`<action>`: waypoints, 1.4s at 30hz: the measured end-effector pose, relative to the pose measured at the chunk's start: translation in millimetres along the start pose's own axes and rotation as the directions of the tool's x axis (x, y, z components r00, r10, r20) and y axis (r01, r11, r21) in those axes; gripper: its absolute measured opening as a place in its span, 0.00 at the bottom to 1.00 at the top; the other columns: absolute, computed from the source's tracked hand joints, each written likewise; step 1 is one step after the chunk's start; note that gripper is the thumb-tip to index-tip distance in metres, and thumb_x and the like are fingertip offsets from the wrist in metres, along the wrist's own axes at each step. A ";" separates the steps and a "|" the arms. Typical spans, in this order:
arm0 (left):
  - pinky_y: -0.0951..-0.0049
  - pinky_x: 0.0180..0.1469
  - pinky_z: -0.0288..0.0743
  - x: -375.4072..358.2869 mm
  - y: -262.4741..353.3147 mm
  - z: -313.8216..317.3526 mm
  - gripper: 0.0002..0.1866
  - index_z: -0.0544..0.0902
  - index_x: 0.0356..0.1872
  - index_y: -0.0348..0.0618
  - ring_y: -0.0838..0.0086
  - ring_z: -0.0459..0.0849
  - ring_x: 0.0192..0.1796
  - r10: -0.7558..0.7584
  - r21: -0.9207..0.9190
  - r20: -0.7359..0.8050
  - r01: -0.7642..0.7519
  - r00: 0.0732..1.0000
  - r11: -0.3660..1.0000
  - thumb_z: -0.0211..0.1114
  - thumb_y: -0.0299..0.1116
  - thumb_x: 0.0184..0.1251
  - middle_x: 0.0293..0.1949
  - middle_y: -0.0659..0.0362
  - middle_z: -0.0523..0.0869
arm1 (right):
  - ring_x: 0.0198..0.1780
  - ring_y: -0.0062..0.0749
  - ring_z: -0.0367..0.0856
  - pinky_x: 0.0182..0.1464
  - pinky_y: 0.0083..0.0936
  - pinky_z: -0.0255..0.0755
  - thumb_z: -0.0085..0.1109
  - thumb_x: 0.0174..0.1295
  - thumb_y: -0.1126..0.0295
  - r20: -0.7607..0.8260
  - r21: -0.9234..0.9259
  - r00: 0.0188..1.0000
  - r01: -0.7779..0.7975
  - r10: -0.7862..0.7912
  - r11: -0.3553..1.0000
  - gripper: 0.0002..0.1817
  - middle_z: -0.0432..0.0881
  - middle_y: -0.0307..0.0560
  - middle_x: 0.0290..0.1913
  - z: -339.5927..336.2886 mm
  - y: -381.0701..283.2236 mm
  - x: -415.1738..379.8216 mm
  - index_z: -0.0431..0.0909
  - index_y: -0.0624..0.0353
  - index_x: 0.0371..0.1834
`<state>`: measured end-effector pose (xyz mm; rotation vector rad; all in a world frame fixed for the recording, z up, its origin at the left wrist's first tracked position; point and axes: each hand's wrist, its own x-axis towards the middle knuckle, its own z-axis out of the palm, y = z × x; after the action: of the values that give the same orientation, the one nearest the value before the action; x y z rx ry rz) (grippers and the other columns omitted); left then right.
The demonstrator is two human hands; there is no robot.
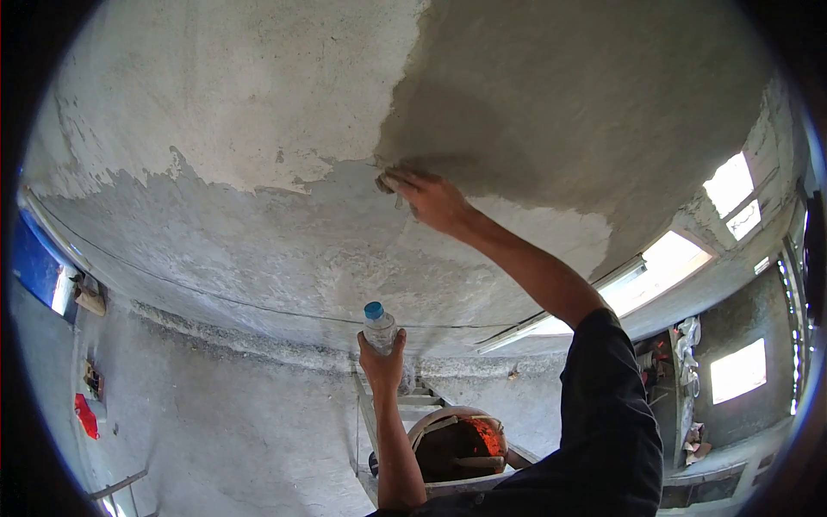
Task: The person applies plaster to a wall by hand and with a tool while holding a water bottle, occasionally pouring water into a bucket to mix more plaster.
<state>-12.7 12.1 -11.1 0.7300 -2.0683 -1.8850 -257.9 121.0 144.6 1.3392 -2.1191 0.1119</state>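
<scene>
My left hand [383, 366] is wrapped round a clear plastic bottle [379, 331] with a blue cap, held upright at lower centre. My right hand [433, 202] reaches up to the plastered surface [301, 95], its fingers closed on a small greyish piece [385, 182] that looks soft but is mostly hidden. That piece is at the edge of a darker, damp-looking grey patch [560, 95], which spreads over the upper right. Left of it the plaster is pale, with a ragged lower border above rougher grey.
Below my hands stands a bucket [417, 431] with dark contents and an orange patch inside. Ladder-like rungs [419, 401] are beside it. A thin cable [258, 304] runs along the surface. Bright window openings [738, 370] lie to the right, and a red item [85, 416] at left.
</scene>
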 end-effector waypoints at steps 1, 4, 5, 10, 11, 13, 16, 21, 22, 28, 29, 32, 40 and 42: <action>0.57 0.46 0.74 1.8 2.5 -0.6 0.33 0.70 0.50 0.33 0.49 0.83 0.43 -0.009 -0.024 0.031 0.009 0.999 1.000 0.76 0.43 0.50 0.41 0.43 0.82 | 0.56 0.47 0.78 0.54 0.43 0.76 0.57 0.55 0.74 -0.005 -0.003 1.000 0.005 -0.005 1.000 0.27 0.75 0.54 0.60 -9.7 2.6 5.9 0.70 0.57 0.62; 0.57 0.45 0.74 -0.3 4.0 1.8 0.32 0.70 0.49 0.34 0.49 0.83 0.42 0.014 0.044 -0.007 -0.014 1.000 0.999 0.76 0.43 0.50 0.41 0.43 0.83 | 0.50 0.48 0.81 0.55 0.45 0.73 0.64 0.49 0.71 -0.200 -0.213 0.879 -0.470 0.433 0.857 0.27 0.80 0.57 0.53 -95.0 18.8 38.4 0.74 0.63 0.56; 0.57 0.45 0.74 -1.6 3.9 2.0 0.32 0.70 0.49 0.34 0.49 0.83 0.42 0.011 0.046 -0.005 -0.011 1.000 0.999 0.76 0.43 0.50 0.41 0.43 0.83 | 0.48 0.48 0.82 0.53 0.42 0.73 0.65 0.47 0.73 -0.443 -0.116 0.775 -0.548 0.450 0.829 0.27 0.81 0.59 0.50 -133.1 27.8 54.7 0.75 0.65 0.54; 0.56 0.46 0.74 0.8 1.0 3.6 0.31 0.70 0.48 0.34 0.50 0.83 0.43 -0.010 0.002 0.027 0.010 1.000 1.000 0.76 0.41 0.50 0.41 0.44 0.83 | 0.49 0.37 0.83 0.54 0.28 0.77 0.57 0.60 0.82 -0.803 -0.290 0.595 -0.388 -0.003 0.875 0.24 0.75 0.48 0.63 -214.0 111.5 92.1 0.72 0.60 0.61; 0.56 0.46 0.74 0.4 1.5 2.7 0.31 0.70 0.48 0.34 0.50 0.83 0.43 -0.009 0.002 0.028 0.009 1.000 1.000 0.76 0.41 0.50 0.41 0.44 0.83 | 0.48 0.33 0.83 0.52 0.24 0.77 0.56 0.60 0.82 -0.744 -0.268 0.635 -0.569 0.208 0.778 0.26 0.75 0.51 0.62 -196.0 115.1 88.4 0.70 0.57 0.64; 0.57 0.46 0.74 -0.4 4.2 2.5 0.30 0.71 0.48 0.33 0.50 0.83 0.43 0.006 0.015 0.035 -0.006 0.999 1.000 0.76 0.41 0.50 0.41 0.43 0.83 | 0.49 0.34 0.83 0.47 0.25 0.78 0.59 0.56 0.78 -0.620 -0.357 0.759 -0.498 0.198 0.791 0.27 0.77 0.56 0.59 -161.5 104.4 78.3 0.72 0.58 0.61; 0.57 0.46 0.74 1.5 -6.2 6.1 0.30 0.71 0.47 0.34 0.50 0.83 0.44 0.018 -0.007 0.028 -0.018 0.999 1.000 0.76 0.40 0.49 0.41 0.43 0.83 | 0.59 0.43 0.76 0.58 0.39 0.74 0.56 0.55 0.76 -0.298 -0.285 0.952 -0.154 0.065 0.946 0.27 0.74 0.48 0.63 -51.0 72.1 38.3 0.72 0.48 0.62; 0.57 0.47 0.73 -1.7 10.6 2.0 0.29 0.71 0.47 0.35 0.50 0.83 0.44 0.004 -0.030 0.030 -0.003 1.000 1.000 0.76 0.40 0.49 0.41 0.44 0.83 | 0.58 0.44 0.77 0.59 0.39 0.73 0.62 0.50 0.75 0.097 -0.052 0.980 -0.169 0.173 0.984 0.31 0.74 0.51 0.62 -55.3 11.4 16.1 0.72 0.51 0.61; 0.58 0.47 0.73 -2.4 10.2 1.8 0.29 0.71 0.47 0.35 0.50 0.83 0.44 0.000 -0.046 0.044 0.002 0.999 0.999 0.76 0.40 0.49 0.41 0.44 0.83 | 0.58 0.44 0.77 0.57 0.38 0.73 0.64 0.47 0.75 -0.099 -0.062 0.945 -0.319 0.312 0.946 0.29 0.75 0.52 0.61 -73.2 13.4 21.1 0.75 0.53 0.58; 0.57 0.48 0.73 -1.8 6.2 3.3 0.30 0.70 0.47 0.34 0.50 0.82 0.44 -0.005 -0.012 0.060 0.006 0.998 1.000 0.76 0.40 0.49 0.40 0.44 0.83 | 0.45 0.40 0.85 0.44 0.27 0.78 0.62 0.52 0.79 -0.840 -0.160 0.535 -0.403 0.090 0.901 0.19 0.85 0.52 0.48 -219.7 100.6 81.6 0.81 0.62 0.50; 0.57 0.48 0.73 -2.1 6.4 3.8 0.30 0.70 0.47 0.34 0.50 0.82 0.44 -0.005 -0.013 0.063 0.006 0.998 1.000 0.76 0.40 0.49 0.40 0.44 0.83 | 0.45 0.40 0.85 0.44 0.27 0.78 0.62 0.52 0.79 -0.839 -0.163 0.536 -0.404 0.089 0.900 0.19 0.85 0.52 0.48 -211.6 106.4 79.2 0.81 0.62 0.50; 0.57 0.49 0.73 -1.8 4.4 4.5 0.31 0.70 0.48 0.34 0.49 0.82 0.45 -0.014 -0.015 0.072 0.015 0.997 1.000 0.76 0.40 0.49 0.41 0.43 0.83 | 0.60 0.42 0.77 0.52 0.31 0.78 0.56 0.48 0.84 -0.674 -0.347 0.738 -0.302 -0.013 0.888 0.30 0.78 0.49 0.59 -145.1 101.1 58.5 0.76 0.55 0.59; 0.56 0.47 0.74 -1.7 4.0 5.0 0.30 0.71 0.48 0.35 0.50 0.83 0.45 0.019 -0.021 0.060 -0.018 0.998 1.000 0.75 0.40 0.50 0.42 0.43 0.83 | 0.55 0.48 0.78 0.59 0.38 0.73 0.56 0.53 0.78 0.093 0.146 0.980 -0.187 0.175 0.971 0.28 0.78 0.56 0.56 -12.8 2.1 -4.0 0.74 0.51 0.60; 0.56 0.47 0.74 -4.7 11.4 3.7 0.30 0.71 0.48 0.35 0.50 0.83 0.45 0.008 -0.024 0.062 -0.007 0.998 1.000 0.75 0.41 0.50 0.41 0.43 0.83 | 0.53 0.48 0.80 0.53 0.35 0.76 0.58 0.50 0.78 -0.246 0.041 0.913 -0.325 0.325 0.945 0.27 0.80 0.56 0.52 -74.2 13.5 27.3 0.75 0.52 0.58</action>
<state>-12.8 18.1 0.3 0.6650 -2.0785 -1.9489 -243.4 134.4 222.3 0.9051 -2.1016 0.3968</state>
